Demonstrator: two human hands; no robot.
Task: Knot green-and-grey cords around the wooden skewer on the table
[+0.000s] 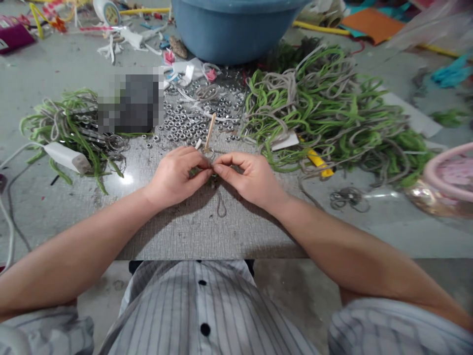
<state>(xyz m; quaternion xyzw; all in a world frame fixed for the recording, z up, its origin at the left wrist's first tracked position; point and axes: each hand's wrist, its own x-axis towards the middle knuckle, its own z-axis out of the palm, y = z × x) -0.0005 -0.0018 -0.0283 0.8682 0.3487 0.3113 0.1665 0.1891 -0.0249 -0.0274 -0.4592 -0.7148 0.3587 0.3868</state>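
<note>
My left hand [182, 175] and my right hand [246, 175] meet above the table's front part, thumbs and forefingers pinched together. Between the fingertips is a thin cord, mostly hidden; its grey loop [221, 206] shows below them on the table side. A thin wooden stick [210, 130] points up just beyond the fingertips; whether a hand touches it I cannot tell. Behind the hands lie many small metal nuts [185, 125] in a loose spread. A tangle of green and grey cords [310, 108] is heaped to the right of my right hand.
A blue basin [236, 29] stands at the back. Left lie a smaller bundle of green and grey cords [61, 116], a white plug-like block [68, 157] with a cable and a blurred dark object [138, 103]. A yellow tool handle [320, 163] and a pink-rimmed item [449, 170] are at right.
</note>
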